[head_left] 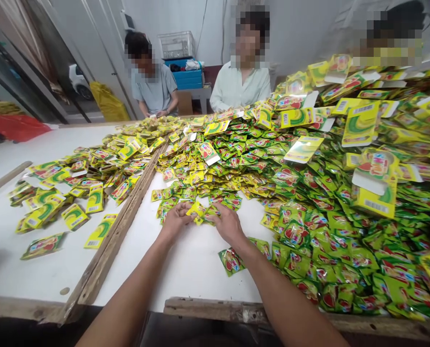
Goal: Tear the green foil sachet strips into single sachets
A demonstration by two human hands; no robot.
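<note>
My left hand (175, 220) is closed, its thumb and fingers pinching a small yellow sachet (196, 210) over the white table. Close beside it, my right hand (229, 222) pinches a green sachet (211, 212). The two sachets meet or overlap between my hands; exactly where one ends I cannot tell. Just beyond my fingers rises a large heap of green and yellow sachets (301, 178). A loose green sachet with a red fruit picture (231, 261) lies flat under my right forearm.
A wooden strip (128, 212) divides the white tabletop (186, 279). Left of it lies a pile of flat yellow boxes (95, 197). Open boxes (375, 185) top the heap at right. Across the table sit a person in blue (155, 89) and another in pale green (241, 86).
</note>
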